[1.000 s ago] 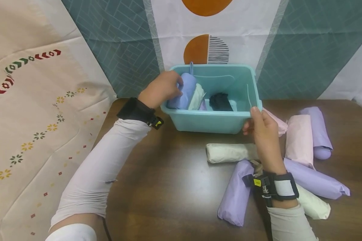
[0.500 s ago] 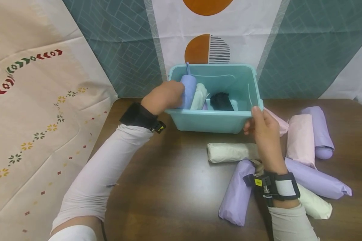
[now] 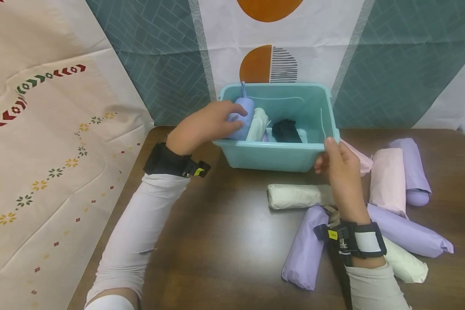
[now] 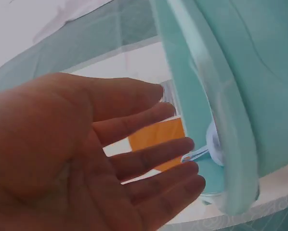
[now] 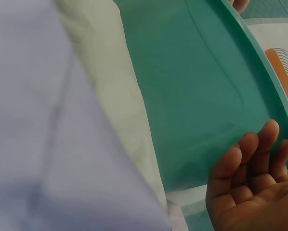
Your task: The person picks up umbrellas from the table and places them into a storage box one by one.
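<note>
A blue folded umbrella (image 3: 246,104) with a wrist loop leans at the left end of the turquoise bin (image 3: 271,159). My left hand (image 3: 207,125) is over the bin's left rim, its fingers in front of that umbrella. The left wrist view shows the fingers (image 4: 149,159) extended and slightly apart, holding nothing. Beside the blue one lies a pale green folded umbrella (image 3: 258,122), with a bit of lilac showing under it. My right hand (image 3: 345,176) pinches the bin's front right corner, thumb on the rim.
A small black item (image 3: 286,131) lies on the bin floor. Right of and in front of the bin are several folded umbrellas: cream (image 3: 300,196), lilac (image 3: 305,249), pink (image 3: 388,181), lavender (image 3: 410,168). A patterned curtain (image 3: 170,56) hangs behind the brown table (image 3: 217,249).
My left hand has come off the blue umbrella, drawing back left as its fingers straightened. The pale green umbrella shows slightly more than before. The right hand stays at the bin's corner.
</note>
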A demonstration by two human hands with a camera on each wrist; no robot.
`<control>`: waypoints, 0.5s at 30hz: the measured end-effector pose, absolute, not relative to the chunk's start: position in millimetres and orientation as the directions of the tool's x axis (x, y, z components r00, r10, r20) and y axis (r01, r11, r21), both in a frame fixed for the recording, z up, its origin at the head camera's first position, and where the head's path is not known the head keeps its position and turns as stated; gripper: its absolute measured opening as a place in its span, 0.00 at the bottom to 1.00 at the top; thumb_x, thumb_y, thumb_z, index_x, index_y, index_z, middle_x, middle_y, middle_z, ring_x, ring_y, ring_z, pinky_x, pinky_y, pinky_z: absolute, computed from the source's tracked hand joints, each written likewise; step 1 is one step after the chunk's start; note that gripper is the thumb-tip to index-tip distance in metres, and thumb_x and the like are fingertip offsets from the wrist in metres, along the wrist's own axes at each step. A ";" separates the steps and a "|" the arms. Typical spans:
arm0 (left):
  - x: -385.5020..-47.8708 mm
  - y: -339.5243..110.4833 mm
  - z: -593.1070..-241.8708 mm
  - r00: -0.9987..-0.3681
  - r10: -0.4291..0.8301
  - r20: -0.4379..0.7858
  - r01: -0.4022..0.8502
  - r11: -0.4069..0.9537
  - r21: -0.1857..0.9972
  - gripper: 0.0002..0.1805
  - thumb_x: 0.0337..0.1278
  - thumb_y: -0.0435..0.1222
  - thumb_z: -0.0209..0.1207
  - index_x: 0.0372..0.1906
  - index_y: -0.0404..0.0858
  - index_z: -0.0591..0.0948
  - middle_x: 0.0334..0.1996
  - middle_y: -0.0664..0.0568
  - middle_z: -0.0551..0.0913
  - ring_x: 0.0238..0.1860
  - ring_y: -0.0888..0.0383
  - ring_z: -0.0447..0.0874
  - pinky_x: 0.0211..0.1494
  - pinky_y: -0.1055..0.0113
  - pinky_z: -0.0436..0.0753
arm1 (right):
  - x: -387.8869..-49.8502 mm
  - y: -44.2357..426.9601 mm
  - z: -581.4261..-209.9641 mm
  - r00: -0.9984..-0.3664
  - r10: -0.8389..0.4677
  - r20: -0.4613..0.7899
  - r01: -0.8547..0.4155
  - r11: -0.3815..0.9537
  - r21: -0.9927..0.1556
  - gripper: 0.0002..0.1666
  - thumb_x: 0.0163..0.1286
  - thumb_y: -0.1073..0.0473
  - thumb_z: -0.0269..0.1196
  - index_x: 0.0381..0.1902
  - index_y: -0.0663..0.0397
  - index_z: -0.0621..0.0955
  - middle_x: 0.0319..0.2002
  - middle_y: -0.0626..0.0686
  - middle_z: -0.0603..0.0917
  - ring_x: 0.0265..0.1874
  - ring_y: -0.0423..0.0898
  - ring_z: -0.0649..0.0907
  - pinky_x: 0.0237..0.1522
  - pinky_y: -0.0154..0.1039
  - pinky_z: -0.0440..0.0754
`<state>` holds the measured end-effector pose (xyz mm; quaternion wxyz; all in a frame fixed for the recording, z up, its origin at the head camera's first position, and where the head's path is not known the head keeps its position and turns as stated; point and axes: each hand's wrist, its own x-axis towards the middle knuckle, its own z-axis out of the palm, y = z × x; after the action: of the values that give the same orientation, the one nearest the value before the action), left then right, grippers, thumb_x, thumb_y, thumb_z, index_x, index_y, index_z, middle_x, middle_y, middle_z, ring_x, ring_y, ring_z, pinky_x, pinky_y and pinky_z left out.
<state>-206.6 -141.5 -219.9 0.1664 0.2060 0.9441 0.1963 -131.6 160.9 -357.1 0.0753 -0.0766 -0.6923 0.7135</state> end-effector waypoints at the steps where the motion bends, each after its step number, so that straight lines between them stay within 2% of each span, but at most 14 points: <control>1: -203.6 -143.8 -221.9 -0.862 0.466 -0.200 0.332 0.816 0.473 0.24 0.81 0.39 0.53 0.74 0.37 0.75 0.73 0.42 0.73 0.71 0.45 0.70 0.73 0.49 0.70 | -131.4 161.0 -356.7 -0.977 0.212 -0.003 -0.003 -0.032 -0.999 0.29 0.79 0.38 0.62 0.43 0.62 0.80 0.29 0.55 0.80 0.29 0.49 0.80 0.36 0.37 0.81; 8: -181.8 -159.0 -251.1 -0.877 0.473 0.080 0.384 0.593 0.708 0.20 0.79 0.37 0.55 0.68 0.39 0.81 0.67 0.47 0.78 0.67 0.47 0.74 0.72 0.49 0.73 | -131.1 160.1 -357.0 -0.978 0.210 -0.008 -0.001 -0.044 -0.999 0.29 0.79 0.38 0.62 0.44 0.62 0.79 0.29 0.54 0.80 0.29 0.49 0.79 0.35 0.36 0.82; 11: -172.3 -161.5 -263.1 -0.888 0.409 0.208 0.409 0.499 0.764 0.17 0.78 0.34 0.56 0.64 0.39 0.84 0.64 0.50 0.81 0.67 0.53 0.75 0.72 0.51 0.74 | -131.3 159.9 -357.1 -0.978 0.211 -0.009 -0.003 -0.054 -0.999 0.29 0.79 0.38 0.62 0.43 0.63 0.79 0.29 0.54 0.80 0.29 0.49 0.79 0.35 0.36 0.82; 15: -161.0 -163.9 -281.0 -0.903 0.257 0.343 0.420 0.373 0.827 0.14 0.76 0.29 0.55 0.55 0.37 0.88 0.60 0.52 0.84 0.66 0.58 0.77 0.70 0.55 0.76 | -131.9 159.6 -357.6 -0.977 0.214 -0.004 -0.009 -0.063 -0.998 0.28 0.79 0.39 0.63 0.42 0.62 0.79 0.28 0.54 0.80 0.28 0.48 0.79 0.34 0.36 0.82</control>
<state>-161.0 -163.9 -281.0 -0.0783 0.2053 0.8249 0.5208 -131.9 159.6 -357.6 0.0769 -0.0753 -0.6802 0.7251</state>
